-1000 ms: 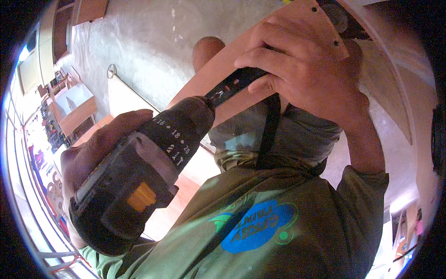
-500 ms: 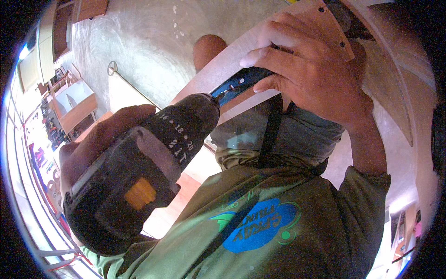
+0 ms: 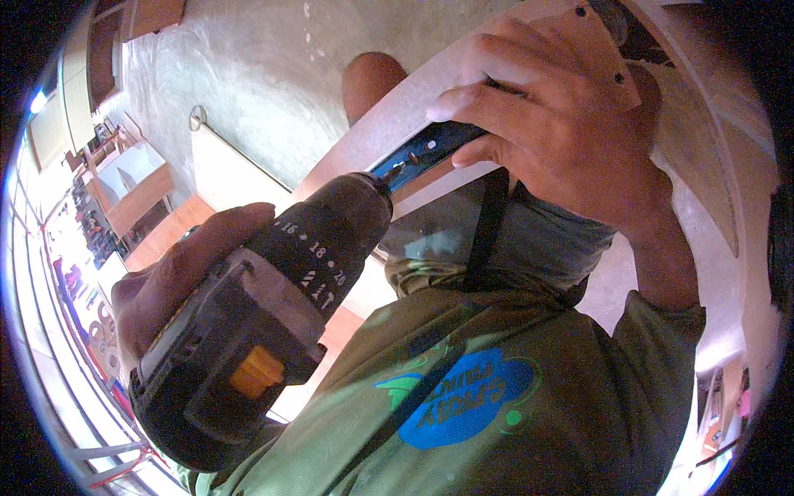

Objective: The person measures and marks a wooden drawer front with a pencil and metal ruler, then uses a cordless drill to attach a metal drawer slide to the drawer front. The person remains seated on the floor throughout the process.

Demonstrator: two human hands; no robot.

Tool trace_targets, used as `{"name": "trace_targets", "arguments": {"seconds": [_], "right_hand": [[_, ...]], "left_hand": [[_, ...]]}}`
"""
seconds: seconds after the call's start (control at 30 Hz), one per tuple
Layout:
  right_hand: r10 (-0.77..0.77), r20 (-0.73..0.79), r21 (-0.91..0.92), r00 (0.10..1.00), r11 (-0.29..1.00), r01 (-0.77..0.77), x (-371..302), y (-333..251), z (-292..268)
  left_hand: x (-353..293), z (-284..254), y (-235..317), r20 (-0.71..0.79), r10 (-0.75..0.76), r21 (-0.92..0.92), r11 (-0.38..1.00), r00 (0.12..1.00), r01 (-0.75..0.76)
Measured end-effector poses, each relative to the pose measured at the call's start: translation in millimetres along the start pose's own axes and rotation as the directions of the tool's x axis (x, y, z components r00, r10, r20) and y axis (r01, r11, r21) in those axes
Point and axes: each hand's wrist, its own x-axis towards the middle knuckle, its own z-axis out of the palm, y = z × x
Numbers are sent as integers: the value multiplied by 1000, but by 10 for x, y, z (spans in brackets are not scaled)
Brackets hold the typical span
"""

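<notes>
A black cordless drill [image 3: 248, 331] with an orange switch is held in my left hand [image 3: 182, 269], whose fingers wrap round its far side. Its chuck points up and to the right, and the bit meets a narrow dark-blue metal rail [image 3: 426, 147] with holes, or comes very close to it. The rail lies along a pale board [image 3: 364, 145] in front of my body. My right hand [image 3: 546, 124] grips the board and the rail's right end, thumb on the near side and fingers over the far side. That end of the rail is hidden under the hand.
A bare knee [image 3: 372, 83] shows beyond the board. On the grey floor [image 3: 240, 66] at the left are a pale panel [image 3: 236, 157] and an open box with a white inside [image 3: 132, 182]. Various small items lie along the far left edge.
The drill's body and my left hand have shifted slightly right and down, with the bit still at the rail. My right hand keeps its grip, its wrist a little lower.
</notes>
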Motion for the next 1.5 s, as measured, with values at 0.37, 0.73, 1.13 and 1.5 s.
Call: {"name": "trace_targets", "arguments": {"seconds": [0.37,0.73,1.13,1.5], "right_hand": [[6,31,15,999,1000,-7,-14,11,-4],[10,48,-30,999,1000,-8,-8,7,-4],[-263,-91,30,960,963,267,-24,217,69],[-62,125,-113,990,991,76,-9,66,-88]], "left_hand": [[16,187,-59,-110,17,-197,980,994,-39],[-15,166,38,-86,-40,28,999,995,43],[-42,137,29,-11,37,43,998,999,-36],[24,-82,-177,91,169,7,985,981,-170]]}}
